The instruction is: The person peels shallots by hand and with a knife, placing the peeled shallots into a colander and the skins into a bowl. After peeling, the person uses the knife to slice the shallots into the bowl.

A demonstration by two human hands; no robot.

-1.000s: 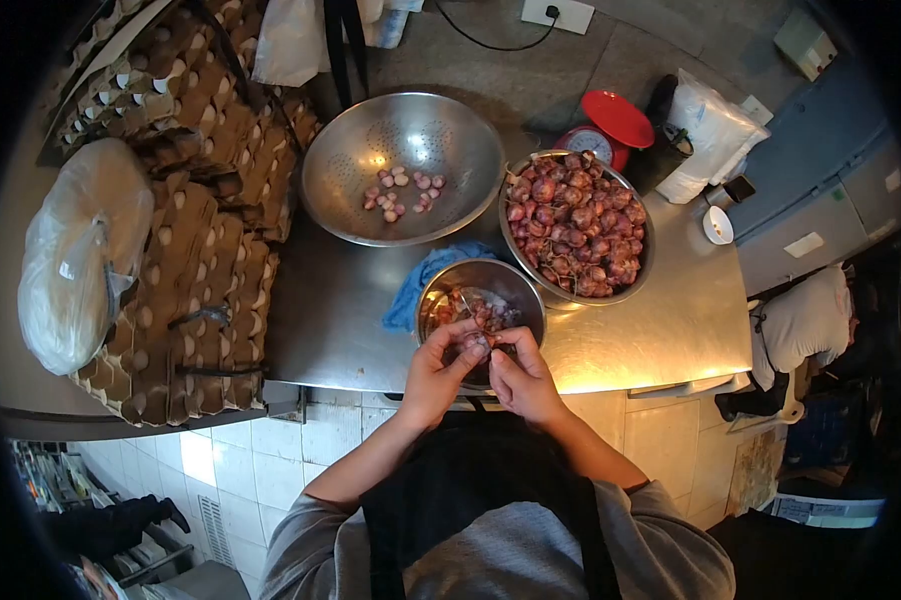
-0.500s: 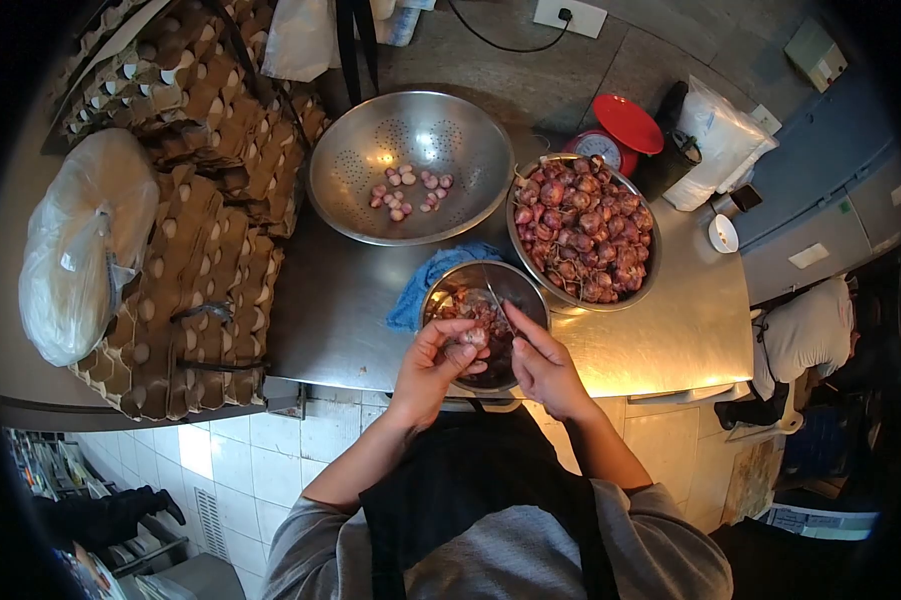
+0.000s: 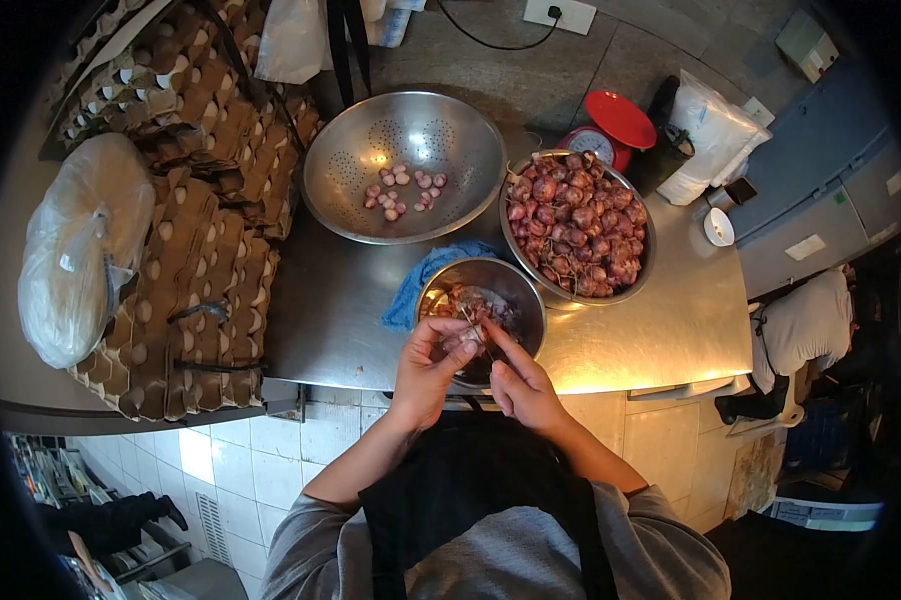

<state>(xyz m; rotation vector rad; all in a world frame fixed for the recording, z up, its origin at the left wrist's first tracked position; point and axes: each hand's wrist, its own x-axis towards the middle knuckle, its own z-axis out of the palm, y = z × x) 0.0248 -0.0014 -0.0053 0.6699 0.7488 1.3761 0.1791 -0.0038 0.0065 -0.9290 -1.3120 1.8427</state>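
Note:
Between its fingertips my left hand (image 3: 430, 368) pinches a small pale shallot (image 3: 469, 337). My right hand (image 3: 522, 382) is closed round a small knife (image 3: 470, 319), whose thin blade lies against the shallot; its handle is mostly hidden in my fingers. Both hands are over the near part of a steel bowl (image 3: 538, 318) holding skins and peelings. Behind it stands a large steel colander (image 3: 320, 190) with several peeled shallots (image 3: 393, 202) inside. A wide bowl (image 3: 646, 270) to the right is heaped with unpeeled red shallots (image 3: 576, 220).
A blue cloth (image 3: 406, 300) lies beside the peelings bowl on the steel table (image 3: 320, 345). Stacked egg trays (image 3: 195, 300) and a tied plastic bag (image 3: 80, 250) fill the left. At the back right stand a red scale (image 3: 620, 120) and small white bowl (image 3: 718, 227). Another person (image 3: 805, 320) is at far right.
My right hand has moved left and toward me, bringing the knife blade against the shallot. The left hand keeps its hold. At lower left, another person's arm has come into view.

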